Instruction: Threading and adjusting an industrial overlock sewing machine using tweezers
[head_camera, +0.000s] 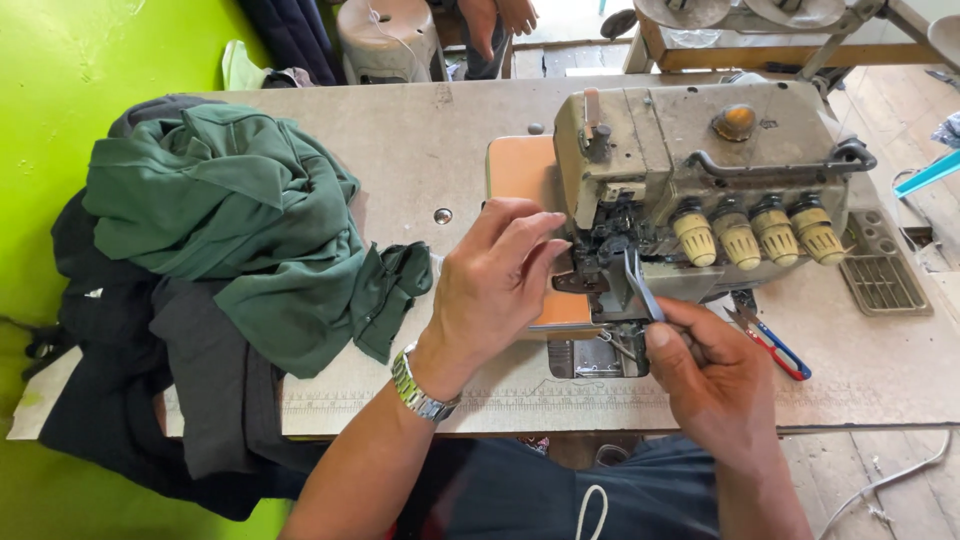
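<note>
Threading looks unfinished: left hand (495, 285), fingers pressed together, reaches the overlock machine (700, 190) needle area on the worktop (420, 170); right hand (715, 385) pinches tweezers (640, 285); green garments (240, 220) wait unsewn

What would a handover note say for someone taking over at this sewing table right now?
Left hand: open, fingertips at the needle area of the overlock machine.
Right hand: pinching a small tool or thread at the machine's opened front; too small to tell which.
Green garments are piled on the table at left, over dark fabric; no cloth lies under the presser foot.
Thread snips lie right of the hands.
Done: front cover swung open. Left: the work at the needle area looks unfinished; nothing is being sewn.
</note>
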